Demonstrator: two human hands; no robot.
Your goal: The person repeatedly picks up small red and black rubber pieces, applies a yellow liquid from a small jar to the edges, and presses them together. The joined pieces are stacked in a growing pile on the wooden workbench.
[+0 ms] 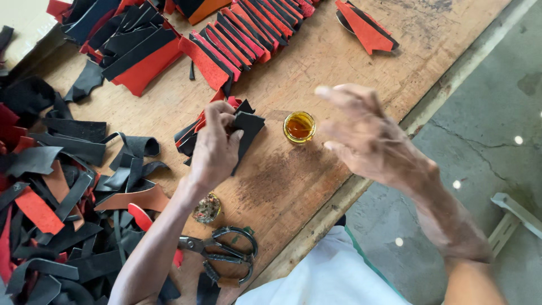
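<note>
Two hands: left (216, 148) pinching stacked matte black-and-red leather strips (244, 125), right (367, 135) loose, fingers spread, above round amber-filled jar (299, 127).

Head camera, looking steeply down, close over workbench (316, 62).

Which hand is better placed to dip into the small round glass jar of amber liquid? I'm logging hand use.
Right hand: open, empty, beside the jar. Left hand grips black leather pieces.
</note>
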